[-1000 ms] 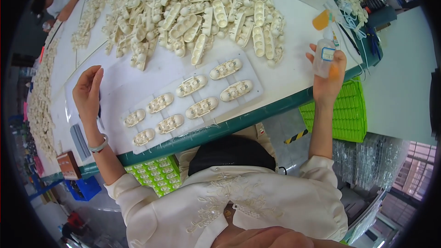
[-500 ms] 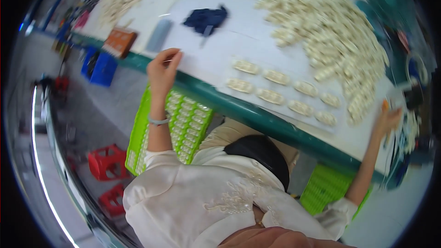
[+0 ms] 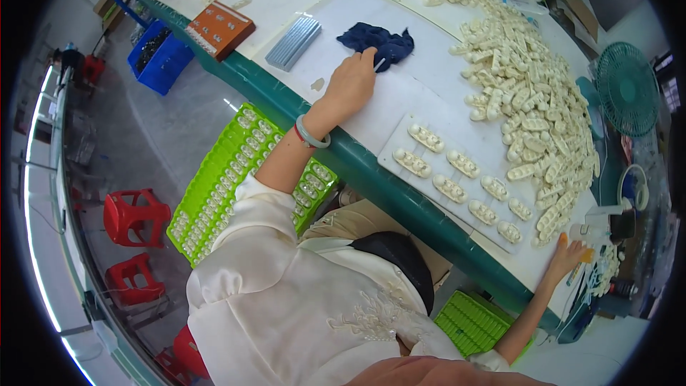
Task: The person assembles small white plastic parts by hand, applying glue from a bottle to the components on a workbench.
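White worktop point(image 3: 429, 93) with a green front edge is running from far left to near right across the head view, a heap of cream moulded parts point(image 3: 529, 78) lying along its far side. Compared with a second ago, the view has swung left and the left hand point(image 3: 351, 82) is now lying beside a dark blue cloth point(image 3: 379, 41) instead of resting flat by the tray; that suggests attention is shifting from the tray to the cloth. Its fingers are curling round a thin white stick point(image 3: 379, 64), whose long axis is pointing up toward the cloth. A flat white tray point(image 3: 400, 144) holding two rows of parts is sitting between the hands, its long side following the table edge. The right hand point(image 3: 568, 256) is resting near the right end, fingers spread, touching a small orange-tipped item; I cannot tell whether it is gripping.
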Motion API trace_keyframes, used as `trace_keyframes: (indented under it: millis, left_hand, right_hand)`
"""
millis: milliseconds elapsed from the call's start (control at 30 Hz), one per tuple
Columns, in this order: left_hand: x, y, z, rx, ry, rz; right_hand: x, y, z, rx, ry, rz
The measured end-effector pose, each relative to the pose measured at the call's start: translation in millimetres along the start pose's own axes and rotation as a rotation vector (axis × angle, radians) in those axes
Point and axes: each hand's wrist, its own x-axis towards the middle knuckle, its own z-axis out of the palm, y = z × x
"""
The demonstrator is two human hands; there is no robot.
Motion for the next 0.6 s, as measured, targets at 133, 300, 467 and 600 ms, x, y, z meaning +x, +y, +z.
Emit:
trace_keyframes:
  millis: [133, 300, 467, 600]
  left_hand:
    - [-14, -9, -43, -0.376, -0.084, -0.197]
    - [-44, -42, -94, -0.851, 0.135, -0.652]
    - [-58, -76, -99, -0.491, 0.255, -0.7]
    - [-54, -81, -92, -0.485, 0.316, -0.661]
  right_hand:
    - [-52, -41, -27, -0.068, -0.147, 0.095]
    - [-104, -225, -1, -0.158, -0.405, -0.368]
    - [-98, -349, 110, -0.006, -0.861, -0.794]
    - [-109, -415, 251, 0.208, -0.983, -1.147]
